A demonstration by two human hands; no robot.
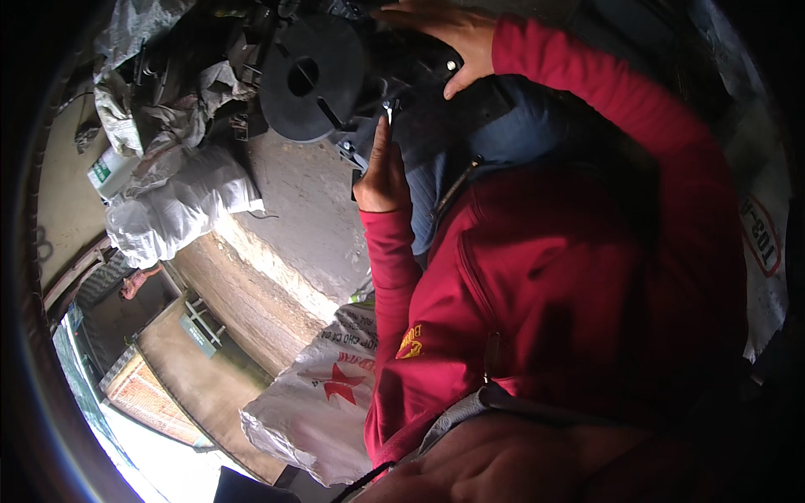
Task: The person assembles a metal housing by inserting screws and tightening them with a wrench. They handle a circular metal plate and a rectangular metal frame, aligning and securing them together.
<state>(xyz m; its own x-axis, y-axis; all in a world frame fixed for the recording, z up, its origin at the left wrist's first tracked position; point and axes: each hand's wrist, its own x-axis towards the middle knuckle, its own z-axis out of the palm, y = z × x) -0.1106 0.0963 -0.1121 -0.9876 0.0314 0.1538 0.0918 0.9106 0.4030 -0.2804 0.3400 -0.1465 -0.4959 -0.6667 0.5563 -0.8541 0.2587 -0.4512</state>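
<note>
My left hand (382,183) reaches up from below, its index finger stretched along a small shiny metal piece (388,109). Its other fingers look curled, and whatever they hold is hidden. To the right and farther off, my right hand (465,40) is spread wide, thumb apart from the fingers, over a dark flat part (440,113) above my lap. Left of both hands is a round black disc (340,54) with a centre hole and a slot. Deep shadow hides how the disc and the dark part meet.
White plastic bundles (180,201) and crumpled sheeting (176,117) lie on the left. A printed white sack (310,402) with a red star stands by my left elbow, and another pale sack (763,251) is at the right edge. Grey floor (302,201) shows below the disc.
</note>
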